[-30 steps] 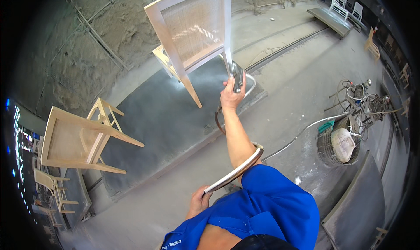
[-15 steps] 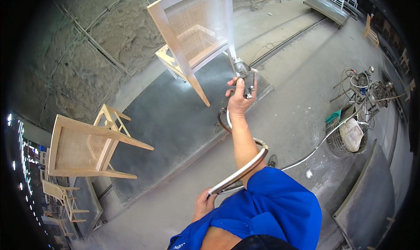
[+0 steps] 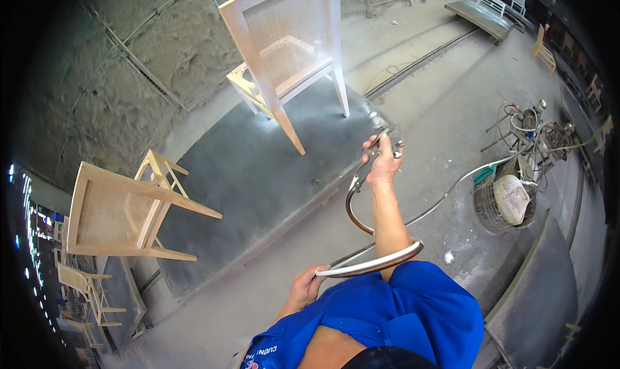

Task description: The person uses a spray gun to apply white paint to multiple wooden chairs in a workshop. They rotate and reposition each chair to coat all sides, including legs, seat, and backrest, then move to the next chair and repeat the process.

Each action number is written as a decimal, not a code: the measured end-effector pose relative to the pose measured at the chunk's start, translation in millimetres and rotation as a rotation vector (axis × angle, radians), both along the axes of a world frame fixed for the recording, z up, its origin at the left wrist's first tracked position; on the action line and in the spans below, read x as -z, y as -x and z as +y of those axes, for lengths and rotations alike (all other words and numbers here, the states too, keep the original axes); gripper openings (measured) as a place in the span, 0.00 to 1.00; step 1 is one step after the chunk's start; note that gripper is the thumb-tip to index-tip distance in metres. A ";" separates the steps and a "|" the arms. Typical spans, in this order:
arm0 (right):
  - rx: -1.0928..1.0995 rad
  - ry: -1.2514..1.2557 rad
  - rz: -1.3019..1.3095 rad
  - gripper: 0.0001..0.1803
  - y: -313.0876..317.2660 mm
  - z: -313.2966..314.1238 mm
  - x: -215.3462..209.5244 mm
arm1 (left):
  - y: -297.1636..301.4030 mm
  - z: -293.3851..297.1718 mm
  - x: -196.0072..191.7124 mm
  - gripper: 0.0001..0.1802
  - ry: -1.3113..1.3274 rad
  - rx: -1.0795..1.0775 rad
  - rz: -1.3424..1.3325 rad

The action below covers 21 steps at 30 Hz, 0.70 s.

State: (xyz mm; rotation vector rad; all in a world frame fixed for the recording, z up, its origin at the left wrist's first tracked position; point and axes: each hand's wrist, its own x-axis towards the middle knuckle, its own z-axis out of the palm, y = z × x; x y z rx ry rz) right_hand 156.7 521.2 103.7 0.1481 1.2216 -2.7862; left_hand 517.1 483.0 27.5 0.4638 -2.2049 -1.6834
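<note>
The right hand (image 3: 385, 164) was closed around the rigid, probably light spray gun (image 3: 378, 136) held out toward the white chair (image 3: 290, 52), while the left hand (image 3: 303, 288) gripped its stiff-looking, springy hose (image 3: 374, 262) at hip level.

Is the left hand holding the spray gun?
No, the left hand grips the hose, while the right hand holds the spray gun.
</note>
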 end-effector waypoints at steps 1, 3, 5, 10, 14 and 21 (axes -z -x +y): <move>0.002 0.086 0.075 0.22 1.6 4.1 -8.6 | 2.9 -0.2 -1.3 0.11 0.070 0.023 0.025; 0.024 0.250 0.251 0.18 6.5 14.9 -23.6 | 7.3 1.9 -4.7 0.11 0.058 0.046 0.007; 0.020 0.179 0.174 0.11 17.3 20.3 -34.2 | 11.3 5.7 -9.4 0.11 0.088 0.068 -0.008; -0.031 -0.130 -0.062 0.09 44.9 28.2 -25.3 | 30.8 26.9 -21.2 0.14 0.182 0.055 -0.069; -0.127 -0.095 -0.118 0.09 63.4 46.3 -15.6 | 65.8 42.9 -24.2 0.15 0.096 0.050 -0.014; -0.362 0.263 0.106 0.11 107.3 66.6 -35.9 | 134.9 68.7 -38.3 0.15 0.202 0.020 -0.061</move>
